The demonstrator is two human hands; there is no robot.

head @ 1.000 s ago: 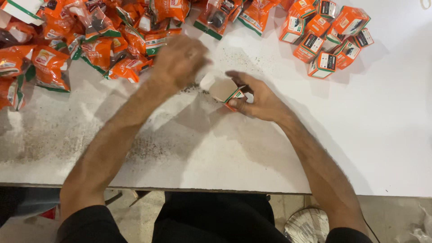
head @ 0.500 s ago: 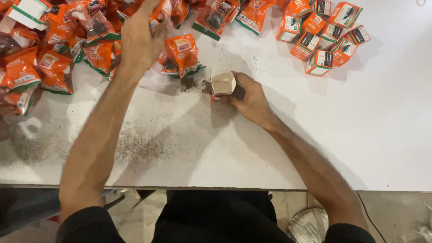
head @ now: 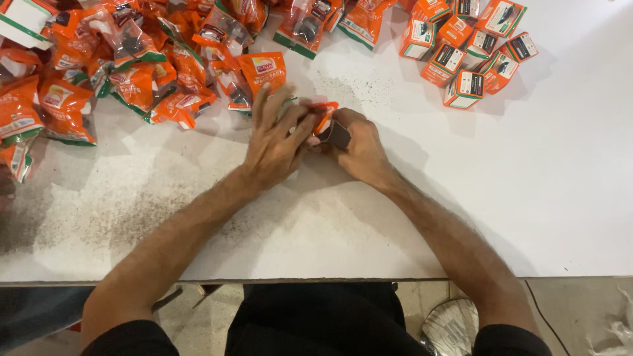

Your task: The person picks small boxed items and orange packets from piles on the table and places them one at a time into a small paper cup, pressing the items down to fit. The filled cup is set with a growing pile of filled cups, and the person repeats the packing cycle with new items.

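Note:
My right hand [head: 361,148] rests on the white table [head: 514,198] and grips a small open carton [head: 335,134] whose dark opening faces left. My left hand [head: 277,142] is pressed against it, fingers spread over an orange plastic packet [head: 324,112] that pokes out between both hands at the carton's mouth. Most of the packet is hidden under my fingers. Another orange packet [head: 264,69] lies just beyond my left hand.
A large heap of orange packets [head: 132,72] covers the far left of the table. Several small orange and white closed cartons [head: 471,56] cluster at the far right. Dark dust speckles the table at left. A round fan [head: 455,326] sits on the floor below.
My left hand reached up to the packet heap, took an orange packet, and has come back down to meet my right hand at the carton. The right hand stayed near the same spot.

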